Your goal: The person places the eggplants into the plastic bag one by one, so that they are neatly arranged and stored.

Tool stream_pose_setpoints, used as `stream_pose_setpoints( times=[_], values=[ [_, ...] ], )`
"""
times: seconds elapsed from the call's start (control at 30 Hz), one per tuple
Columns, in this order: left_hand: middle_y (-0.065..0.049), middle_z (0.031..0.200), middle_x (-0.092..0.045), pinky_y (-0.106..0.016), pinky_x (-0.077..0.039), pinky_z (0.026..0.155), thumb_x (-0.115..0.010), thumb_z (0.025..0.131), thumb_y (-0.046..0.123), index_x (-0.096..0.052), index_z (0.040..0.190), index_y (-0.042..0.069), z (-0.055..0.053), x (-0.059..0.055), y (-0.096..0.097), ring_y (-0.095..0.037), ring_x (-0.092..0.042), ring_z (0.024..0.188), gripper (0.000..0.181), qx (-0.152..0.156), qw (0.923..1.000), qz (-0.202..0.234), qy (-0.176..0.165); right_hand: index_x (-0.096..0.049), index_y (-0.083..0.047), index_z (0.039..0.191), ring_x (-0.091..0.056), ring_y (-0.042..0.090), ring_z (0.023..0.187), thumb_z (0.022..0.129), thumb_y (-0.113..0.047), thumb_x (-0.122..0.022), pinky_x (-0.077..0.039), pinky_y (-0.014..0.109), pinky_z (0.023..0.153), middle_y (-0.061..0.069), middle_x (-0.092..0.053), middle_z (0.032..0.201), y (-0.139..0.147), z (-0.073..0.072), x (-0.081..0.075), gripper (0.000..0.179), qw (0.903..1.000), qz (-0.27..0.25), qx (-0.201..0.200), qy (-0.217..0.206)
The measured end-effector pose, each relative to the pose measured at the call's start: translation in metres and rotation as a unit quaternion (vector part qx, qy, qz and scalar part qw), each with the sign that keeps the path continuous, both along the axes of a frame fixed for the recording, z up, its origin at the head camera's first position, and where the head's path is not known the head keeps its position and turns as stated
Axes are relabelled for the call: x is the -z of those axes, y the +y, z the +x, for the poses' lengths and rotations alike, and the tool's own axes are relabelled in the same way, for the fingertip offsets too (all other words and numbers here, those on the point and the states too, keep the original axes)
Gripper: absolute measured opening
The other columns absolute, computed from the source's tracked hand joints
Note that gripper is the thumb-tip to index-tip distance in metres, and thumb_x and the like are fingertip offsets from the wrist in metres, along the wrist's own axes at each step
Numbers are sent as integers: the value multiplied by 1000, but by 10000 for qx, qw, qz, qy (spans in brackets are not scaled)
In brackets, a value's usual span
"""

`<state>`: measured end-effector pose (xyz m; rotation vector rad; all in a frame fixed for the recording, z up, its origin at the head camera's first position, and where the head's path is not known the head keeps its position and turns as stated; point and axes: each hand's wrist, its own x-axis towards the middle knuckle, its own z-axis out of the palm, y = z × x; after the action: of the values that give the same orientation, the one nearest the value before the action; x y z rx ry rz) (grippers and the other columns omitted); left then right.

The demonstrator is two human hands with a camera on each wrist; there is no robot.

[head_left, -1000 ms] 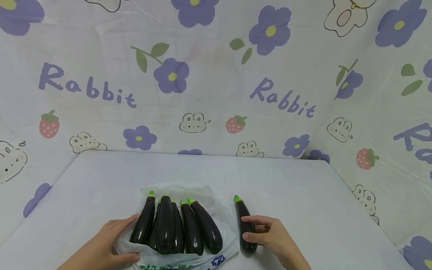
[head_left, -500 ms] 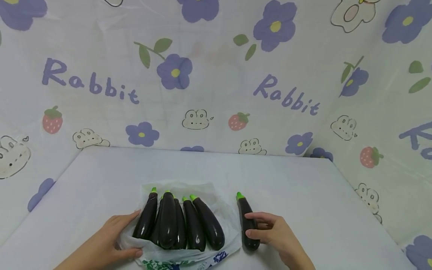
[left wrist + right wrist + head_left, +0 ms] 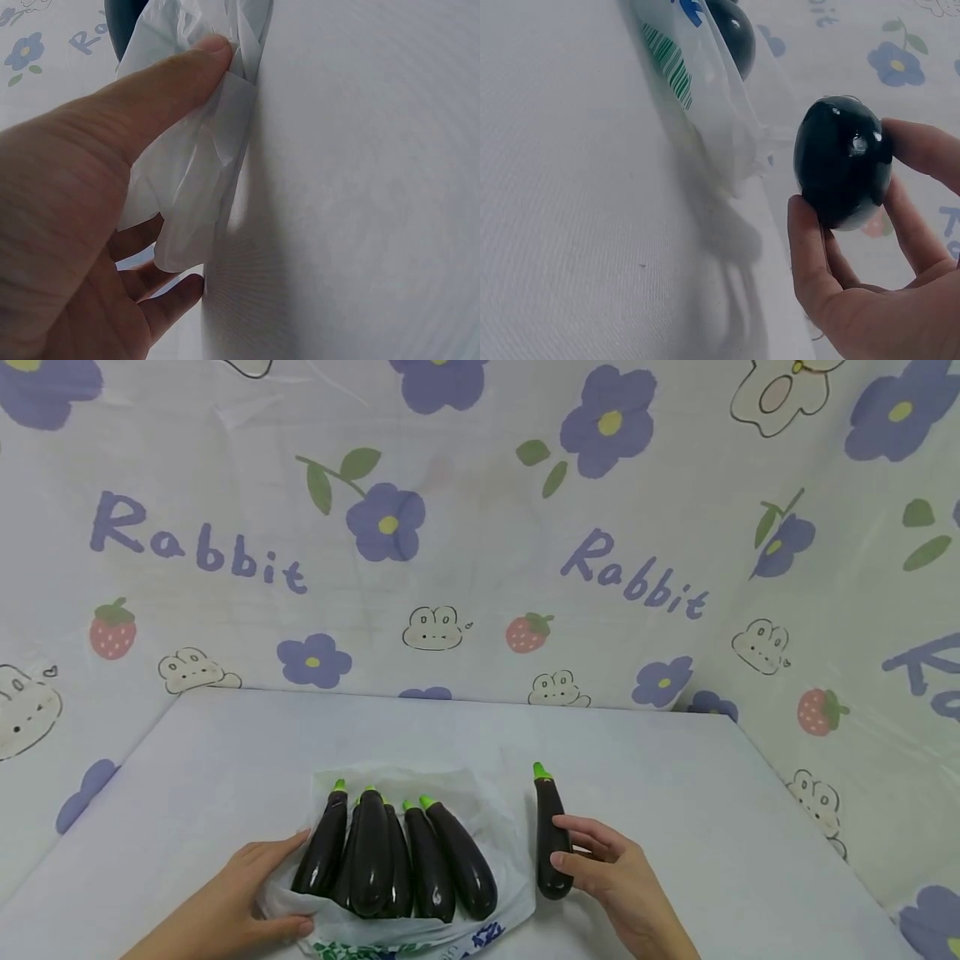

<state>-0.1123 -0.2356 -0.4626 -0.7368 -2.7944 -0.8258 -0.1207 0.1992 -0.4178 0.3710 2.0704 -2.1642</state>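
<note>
A dark purple eggplant (image 3: 551, 839) with a bright green stem end is gripped between the thumb and fingers of my right hand (image 3: 626, 877). In the right wrist view this eggplant (image 3: 844, 161) is raised above the table, its shadow falling apart from it. Several more eggplants (image 3: 430, 860) lie side by side in a thin white plastic bag (image 3: 510, 868), stem ends pointing away. My left hand (image 3: 232, 893) holds the bag's left side, thumb at the front rim. The left wrist view shows that thumb on the crumpled plastic bag (image 3: 195, 172), fingers behind it.
The bag lies on a white table (image 3: 660, 777), green and blue print along its front. Behind and at the sides hangs a white cloth (image 3: 465, 568) with purple flowers, strawberries, rabbits and the word Rabbit.
My right hand has raised the single eggplant from the table and moved it slightly away from me. My left hand and the bag have stayed in place.
</note>
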Motion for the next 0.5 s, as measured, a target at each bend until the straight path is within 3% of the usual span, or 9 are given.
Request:
stream_pose_setpoints(
  times=[0.27, 0.5],
  values=[
    [-7, 136, -52, -48, -46, 89, -77, 75, 60, -44, 146, 6, -2, -3, -3, -27, -47, 120, 95, 40, 9992, -63, -385, -66, -7, 126, -56, 30, 105, 79, -5, -81, -51, 40, 84, 19, -55, 129, -3, 2, -2, 48, 9998, -80, -101, 150],
    [-7, 136, -52, -46, -47, 89, -77, 76, 60, -44, 146, 5, -2, -2, -3, -26, -47, 118, 95, 70, 9993, -63, -373, -62, -8, 131, -54, 31, 109, 86, -1, -73, -48, 40, 90, 19, -52, 129, -1, 8, -7, 46, 9917, -1130, -593, 165]
  ],
)
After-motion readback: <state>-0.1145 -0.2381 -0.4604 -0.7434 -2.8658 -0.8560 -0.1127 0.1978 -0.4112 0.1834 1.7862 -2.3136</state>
